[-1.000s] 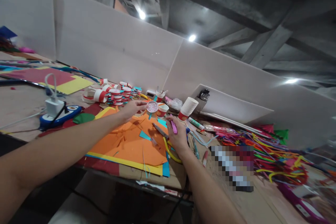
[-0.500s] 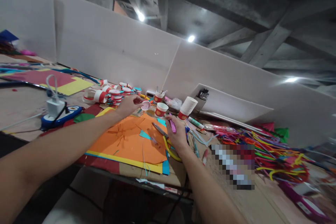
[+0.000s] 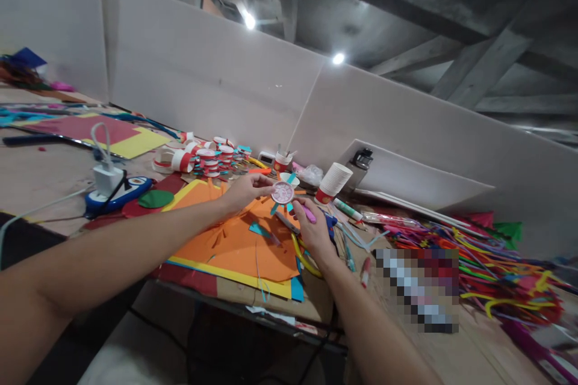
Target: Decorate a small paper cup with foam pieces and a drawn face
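Note:
Between the fingertips of my left hand point(image 3: 246, 194) is a round white piece point(image 3: 283, 192) with a pink drawing, its face turned toward me. Orange and teal strips stick out around its rim. My right hand point(image 3: 315, 230) is closed on a pink marker point(image 3: 309, 214), held just right of the round piece, and its fingertips are close to the rim; whether they touch it I cannot tell. Below lie orange paper sheets point(image 3: 253, 252) over yellow and blue ones. Scissors with yellow handles point(image 3: 303, 257) rest beside my right hand, partly hidden by it.
Behind my hands stand a paper cup point(image 3: 289, 180), a cup holding tools point(image 3: 283, 162) and a tall cup stack point(image 3: 335, 181). Red-and-white cup pieces point(image 3: 208, 162) crowd the back left. A blue power strip point(image 3: 118, 194) lies left, colourful pipe cleaners point(image 3: 497, 274) right.
My left hand has brought the round piece right and nearer, beside the marker, with its face now toward me. My right hand still holds the marker. The view has shifted slightly.

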Tool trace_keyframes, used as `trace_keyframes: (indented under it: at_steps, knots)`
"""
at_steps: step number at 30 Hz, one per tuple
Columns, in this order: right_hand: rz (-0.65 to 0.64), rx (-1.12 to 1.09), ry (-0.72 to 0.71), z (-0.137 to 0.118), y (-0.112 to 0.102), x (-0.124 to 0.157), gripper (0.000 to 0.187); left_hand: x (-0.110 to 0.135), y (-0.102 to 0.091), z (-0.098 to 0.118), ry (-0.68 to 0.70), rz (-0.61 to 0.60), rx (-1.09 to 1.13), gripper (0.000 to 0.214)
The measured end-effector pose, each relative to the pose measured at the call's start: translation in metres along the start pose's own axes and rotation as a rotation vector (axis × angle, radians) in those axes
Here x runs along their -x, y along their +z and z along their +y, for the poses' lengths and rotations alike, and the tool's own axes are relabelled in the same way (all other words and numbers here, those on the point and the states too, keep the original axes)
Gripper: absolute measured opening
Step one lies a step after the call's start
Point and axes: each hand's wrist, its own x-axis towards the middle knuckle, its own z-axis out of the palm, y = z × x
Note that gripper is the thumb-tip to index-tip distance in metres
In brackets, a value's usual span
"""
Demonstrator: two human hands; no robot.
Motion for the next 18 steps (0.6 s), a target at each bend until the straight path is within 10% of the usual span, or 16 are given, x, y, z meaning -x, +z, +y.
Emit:
trace_keyframes:
  at_steps: [18]
  knots:
    - [-0.020,-0.122,0.080,-0.012,0.004,0.004,0.033,0.004,0.003,-0.008,-0.065,-0.117,0.064,0.031]
